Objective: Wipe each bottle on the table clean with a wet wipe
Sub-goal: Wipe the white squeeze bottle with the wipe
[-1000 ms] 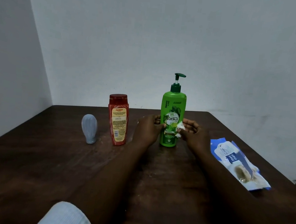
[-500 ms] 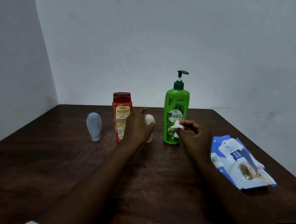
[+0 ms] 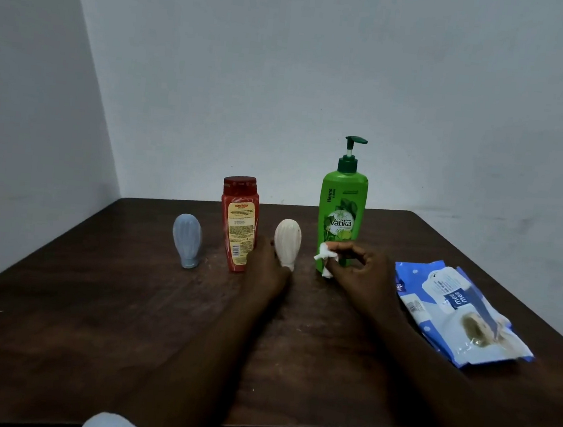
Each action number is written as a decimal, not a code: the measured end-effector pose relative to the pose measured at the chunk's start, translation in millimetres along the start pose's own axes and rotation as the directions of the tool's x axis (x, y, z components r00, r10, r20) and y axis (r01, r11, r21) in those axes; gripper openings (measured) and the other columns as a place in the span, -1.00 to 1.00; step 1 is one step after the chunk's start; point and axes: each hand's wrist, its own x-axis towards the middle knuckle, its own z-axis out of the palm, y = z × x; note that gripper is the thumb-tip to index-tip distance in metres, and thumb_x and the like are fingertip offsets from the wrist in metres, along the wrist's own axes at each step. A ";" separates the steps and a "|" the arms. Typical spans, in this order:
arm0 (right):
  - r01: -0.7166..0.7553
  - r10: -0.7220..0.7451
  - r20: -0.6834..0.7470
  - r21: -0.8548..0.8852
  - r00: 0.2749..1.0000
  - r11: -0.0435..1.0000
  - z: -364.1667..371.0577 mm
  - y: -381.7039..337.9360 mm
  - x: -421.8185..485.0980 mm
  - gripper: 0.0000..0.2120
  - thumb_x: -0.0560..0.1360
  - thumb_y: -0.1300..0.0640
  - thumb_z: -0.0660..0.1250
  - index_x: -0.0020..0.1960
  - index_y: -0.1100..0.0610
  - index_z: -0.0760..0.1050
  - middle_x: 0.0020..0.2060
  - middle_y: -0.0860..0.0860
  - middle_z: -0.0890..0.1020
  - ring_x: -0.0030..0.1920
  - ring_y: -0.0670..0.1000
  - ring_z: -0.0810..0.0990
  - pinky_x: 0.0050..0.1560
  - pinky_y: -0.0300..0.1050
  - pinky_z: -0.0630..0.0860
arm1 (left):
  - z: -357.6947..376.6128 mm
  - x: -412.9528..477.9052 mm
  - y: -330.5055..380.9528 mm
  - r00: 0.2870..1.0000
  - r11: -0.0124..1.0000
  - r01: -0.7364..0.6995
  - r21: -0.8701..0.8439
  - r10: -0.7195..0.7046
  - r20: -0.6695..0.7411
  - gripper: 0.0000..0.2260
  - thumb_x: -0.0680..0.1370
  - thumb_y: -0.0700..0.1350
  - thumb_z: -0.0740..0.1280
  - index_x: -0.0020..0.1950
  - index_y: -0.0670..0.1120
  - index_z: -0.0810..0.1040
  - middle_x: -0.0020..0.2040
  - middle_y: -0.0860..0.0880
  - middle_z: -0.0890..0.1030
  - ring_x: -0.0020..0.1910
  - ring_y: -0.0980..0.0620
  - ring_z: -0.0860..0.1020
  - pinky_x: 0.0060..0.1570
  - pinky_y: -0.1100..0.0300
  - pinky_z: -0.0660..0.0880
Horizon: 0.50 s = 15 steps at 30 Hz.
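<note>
Steady the white bottle before wiping
On the table, between green bottle and red bottle, stands the white bottle — left hand grips its narrow base, right hand pinches the wet wipe; hold firm, wipe downward.

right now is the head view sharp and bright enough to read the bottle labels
Head view: dim, flat light; the green pump bottle reads "Vatika" clearly; the red bottle has print too fine to read; the wipes pack looks smeared at its near end; the left hand and the right hand pinching the wet wipe blend into the dark table.
</note>
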 end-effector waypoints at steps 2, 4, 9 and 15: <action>0.009 -0.009 0.003 -0.010 1.000 1.000 1.1 -0.3 -1.0 -0.80 0.41 0.27 0.52 -0.04 0.03 0.70 -0.16 -0.01 0.73 -0.14 -0.12 0.67 -0.15 -0.32 0.59 | -2.6 -3.8 0.0 1.000 1.000 -0.009 0.006 0.009 0.012 -0.49 0.46 -0.16 0.50 0.36 -0.11 0.43 0.29 -0.12 0.57 0.20 -0.10 0.57 0.07 -0.02 0.61; 0.017 -0.017 0.008 -0.001 1.000 1.000 1.4 -1.6 -2.2 -0.81 0.42 0.27 0.52 -0.05 0.02 0.70 -0.17 -0.07 0.73 -0.14 -0.17 0.66 -0.14 -0.40 0.55 | -8.2 -8.9 1.8 0.999 1.000 -0.005 -0.012 0.006 0.049 -0.53 0.48 -0.14 0.50 0.34 -0.10 0.46 0.28 -0.09 0.58 0.17 -0.04 0.57 0.06 0.06 0.60; 0.083 -0.083 -0.026 -0.003 0.996 0.997 3.9 -7.8 -4.8 -0.79 0.41 0.32 0.50 -0.01 0.09 0.70 -0.03 -0.04 0.68 0.01 -0.25 0.61 -0.10 -0.45 0.52 | -36.0 -33.8 11.2 0.968 0.983 0.053 -0.174 -0.007 0.252 -0.60 0.46 -0.12 0.52 0.26 -0.04 0.52 0.09 0.05 0.62 -0.02 0.11 0.61 -0.08 0.18 0.61; 0.191 -0.188 -0.050 0.059 0.981 0.980 14.4 -22.8 -9.4 -0.53 0.38 0.55 0.35 0.13 0.11 0.65 0.13 0.06 0.54 0.14 -0.23 0.57 -0.02 -0.41 0.54 | -59.5 -67.7 8.1 0.882 0.900 0.250 -0.357 -0.059 0.468 -0.69 0.50 -0.18 0.47 0.22 -0.03 0.55 0.07 -0.04 0.67 0.11 -0.06 0.65 0.12 0.08 0.62</action>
